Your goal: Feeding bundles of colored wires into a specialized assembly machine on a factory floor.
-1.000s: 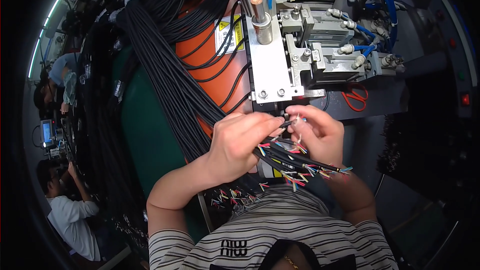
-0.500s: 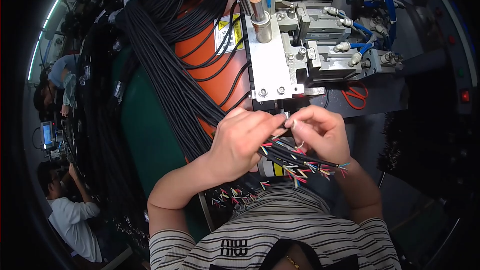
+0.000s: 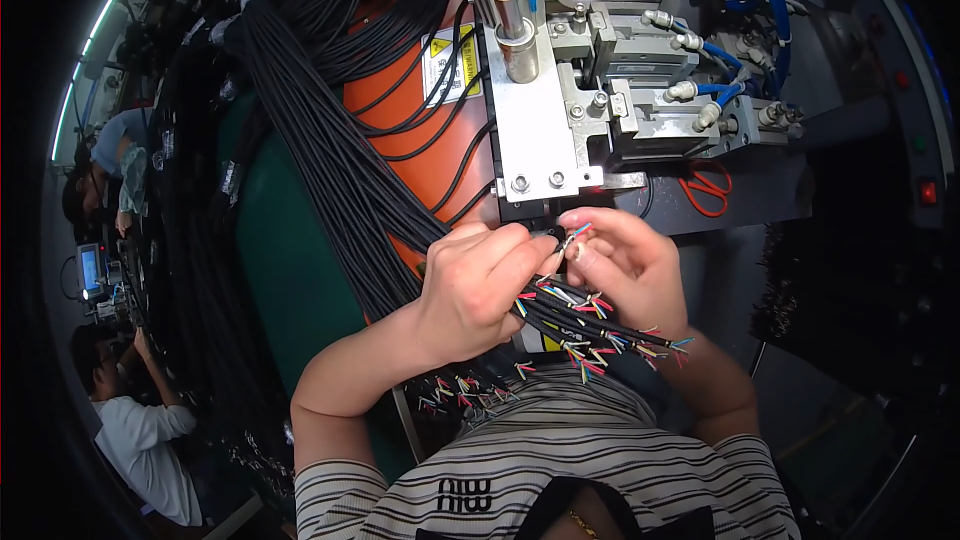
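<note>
My left hand is closed on a black cable, holding its stripped end just in front of the machine's metal block. Thin wires, one of them blue, fan out from that end. Around them curl the thumb and fingers of my right hand; their exact contact is partly hidden. Below both hands, a bunch of black cables runs to the right, with red, blue, yellow and white wire ends showing. Farther back, a long bundle of black cables slants down toward my left wrist.
Ahead stands a machine with a metal plate, cylinders and blue air hoses. Red-handled scissors lie right of it. More cables cross the orange surface. At far left, two people work, one in a white top.
The wires at the held cable's end are now spread, with a blue one showing between my fingers. My right fingertips have parted slightly. The view has shifted a little.
</note>
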Demonstrator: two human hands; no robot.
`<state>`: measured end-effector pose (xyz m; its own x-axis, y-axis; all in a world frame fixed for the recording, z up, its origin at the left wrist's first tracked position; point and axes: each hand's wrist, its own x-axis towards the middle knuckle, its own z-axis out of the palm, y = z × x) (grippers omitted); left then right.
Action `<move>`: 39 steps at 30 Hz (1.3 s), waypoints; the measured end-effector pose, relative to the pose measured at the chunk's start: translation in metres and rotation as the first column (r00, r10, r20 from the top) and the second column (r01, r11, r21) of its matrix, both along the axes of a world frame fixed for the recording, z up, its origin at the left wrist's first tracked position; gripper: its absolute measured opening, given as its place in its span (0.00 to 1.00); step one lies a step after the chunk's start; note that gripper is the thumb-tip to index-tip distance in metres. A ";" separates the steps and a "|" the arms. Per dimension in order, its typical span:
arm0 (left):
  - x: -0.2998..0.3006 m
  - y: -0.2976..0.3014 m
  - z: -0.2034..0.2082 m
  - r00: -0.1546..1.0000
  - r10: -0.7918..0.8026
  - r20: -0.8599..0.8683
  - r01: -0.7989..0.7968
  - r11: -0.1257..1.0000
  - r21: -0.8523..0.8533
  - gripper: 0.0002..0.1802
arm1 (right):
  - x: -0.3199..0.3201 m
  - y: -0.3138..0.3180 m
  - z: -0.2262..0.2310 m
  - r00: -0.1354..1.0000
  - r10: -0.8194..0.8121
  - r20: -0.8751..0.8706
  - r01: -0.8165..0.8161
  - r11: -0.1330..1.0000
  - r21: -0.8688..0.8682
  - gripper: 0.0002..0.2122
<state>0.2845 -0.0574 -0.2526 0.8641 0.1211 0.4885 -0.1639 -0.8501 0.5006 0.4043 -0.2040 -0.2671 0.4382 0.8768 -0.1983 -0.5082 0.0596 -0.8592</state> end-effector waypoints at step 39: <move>-0.005 -0.006 0.003 0.979 0.049 -0.197 -0.009 0.980 0.196 0.21 | 0.023 0.007 -0.006 0.175 0.050 0.983 0.099 0.993 -0.068 0.03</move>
<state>0.2796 -0.0631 -0.2494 0.9439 0.0676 0.3232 -0.0515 -0.9368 0.3462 0.4271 -0.1971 -0.2731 0.3577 0.8705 0.3381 0.7587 -0.0598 -0.6487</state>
